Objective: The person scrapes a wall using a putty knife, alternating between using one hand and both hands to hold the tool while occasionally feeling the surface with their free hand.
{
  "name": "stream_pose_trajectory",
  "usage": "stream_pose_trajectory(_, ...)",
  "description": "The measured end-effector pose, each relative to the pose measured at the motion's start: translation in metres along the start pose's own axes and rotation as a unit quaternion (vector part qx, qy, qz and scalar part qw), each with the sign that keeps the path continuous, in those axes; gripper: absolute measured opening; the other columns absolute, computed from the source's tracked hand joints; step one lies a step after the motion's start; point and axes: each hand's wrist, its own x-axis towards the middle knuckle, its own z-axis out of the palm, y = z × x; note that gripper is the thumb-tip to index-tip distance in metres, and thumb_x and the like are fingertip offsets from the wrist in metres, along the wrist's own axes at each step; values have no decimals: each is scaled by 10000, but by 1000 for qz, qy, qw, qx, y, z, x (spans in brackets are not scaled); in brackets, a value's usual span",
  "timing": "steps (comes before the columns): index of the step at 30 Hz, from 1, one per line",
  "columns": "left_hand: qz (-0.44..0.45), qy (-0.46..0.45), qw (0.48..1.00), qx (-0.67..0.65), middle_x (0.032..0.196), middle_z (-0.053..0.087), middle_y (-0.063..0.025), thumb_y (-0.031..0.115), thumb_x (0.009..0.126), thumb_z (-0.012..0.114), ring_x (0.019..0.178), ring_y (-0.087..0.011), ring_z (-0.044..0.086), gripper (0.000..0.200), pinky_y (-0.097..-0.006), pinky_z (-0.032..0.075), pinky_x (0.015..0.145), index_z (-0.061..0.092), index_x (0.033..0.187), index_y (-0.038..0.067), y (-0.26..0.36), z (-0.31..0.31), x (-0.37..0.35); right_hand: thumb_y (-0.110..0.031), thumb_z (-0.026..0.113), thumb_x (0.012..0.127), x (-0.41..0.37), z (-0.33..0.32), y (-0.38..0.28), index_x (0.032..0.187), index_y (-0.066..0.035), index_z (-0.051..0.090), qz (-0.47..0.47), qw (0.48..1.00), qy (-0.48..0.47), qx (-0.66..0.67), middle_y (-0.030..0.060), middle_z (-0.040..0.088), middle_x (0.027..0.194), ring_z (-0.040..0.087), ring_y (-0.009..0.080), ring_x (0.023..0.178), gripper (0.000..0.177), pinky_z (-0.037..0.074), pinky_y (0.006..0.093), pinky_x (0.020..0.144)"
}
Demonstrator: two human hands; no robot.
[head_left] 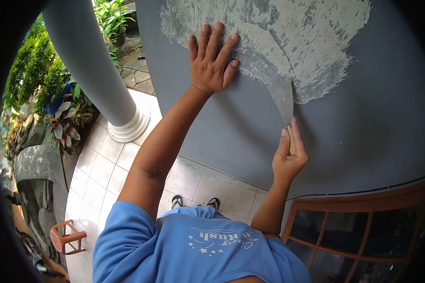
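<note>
My left hand (211, 63) lies flat on the wall with its fingers spread, over the lower left edge of a rough whitish patch (311, 40). In my right hand (290, 153) is a putty knife (283, 96), gripped by its wooden handle, with fingers stretched along it toward the blade. The wide end of the metal blade meets the lower edge of the patch. Around the patch the wall (363, 127) is smooth and grey. Streaks and bare grey spots show within the patch.
A round grey column (87, 61) with a white base stands left on the tiled floor (198, 181). An orange plastic stool (67, 237) is at the lower left. A brown-framed window (363, 203) lies at the lower right. Plants (38, 70) grow beyond the column.
</note>
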Motion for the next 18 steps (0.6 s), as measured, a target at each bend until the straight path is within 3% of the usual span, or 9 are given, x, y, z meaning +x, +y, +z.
stream_pose_trajectory(4,1,10,1000,3,1524,344,-226,380,943,380,1466,-398,200,556,-514,-18,1188,495,1419,117,-2,3,2,45,611,895,-5,-7,-5,1202,76,627,-24,998,27,-57,209,703,1065,695,190,903,308,566,285,802)
stream_pose_trajectory(7,-8,-6,1000,6,1526,344,-221,380,943,382,1468,-393,195,553,-512,-22,1189,496,1419,124,1,1,-1,41,607,902,0,-7,8,1215,82,615,32,998,36,-50,217,692,1095,691,201,942,315,560,289,828)
stream_pose_trajectory(18,-8,-2,1000,6,1545,323,-195,377,944,381,1478,-372,174,544,-506,-25,1190,496,1421,144,1,2,2,37,605,907,3,-5,2,1214,81,617,7,1000,-14,4,217,691,1091,682,191,949,310,555,270,819)
